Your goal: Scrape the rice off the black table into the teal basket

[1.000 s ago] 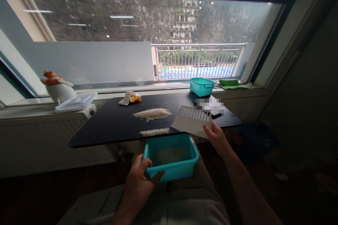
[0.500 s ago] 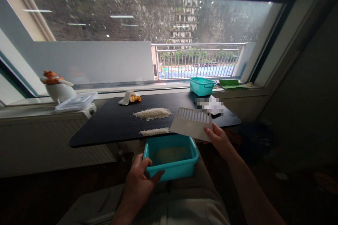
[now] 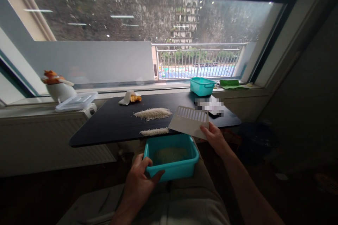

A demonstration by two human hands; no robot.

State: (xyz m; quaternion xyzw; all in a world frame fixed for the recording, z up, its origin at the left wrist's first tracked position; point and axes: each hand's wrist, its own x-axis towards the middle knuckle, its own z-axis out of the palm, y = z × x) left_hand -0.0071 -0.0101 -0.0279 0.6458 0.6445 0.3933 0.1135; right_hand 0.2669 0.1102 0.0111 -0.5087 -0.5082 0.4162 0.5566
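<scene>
My left hand (image 3: 139,180) grips the near left corner of a teal plastic bin (image 3: 182,168) held below the front edge of a black tabletop (image 3: 105,126). Some rice lies inside the bin. My right hand (image 3: 215,139) pinches a flat white slotted scraper (image 3: 188,121) by its lower right corner, holding it over the table edge just right of a thin line of rice (image 3: 154,132). A larger pile of rice (image 3: 153,113) lies further back on the table.
A second teal bin (image 3: 202,86) stands at the table's back right, beside a blurred flat item (image 3: 210,106). A crumpled wrapper with orange food (image 3: 130,97) lies at the back. On the sill sit a white pot (image 3: 58,88), a clear lid (image 3: 76,102) and a green cloth (image 3: 229,83).
My right hand has carried the scraper a little to the left, closer to the thin line of rice. The left hand and the bin have stayed in place.
</scene>
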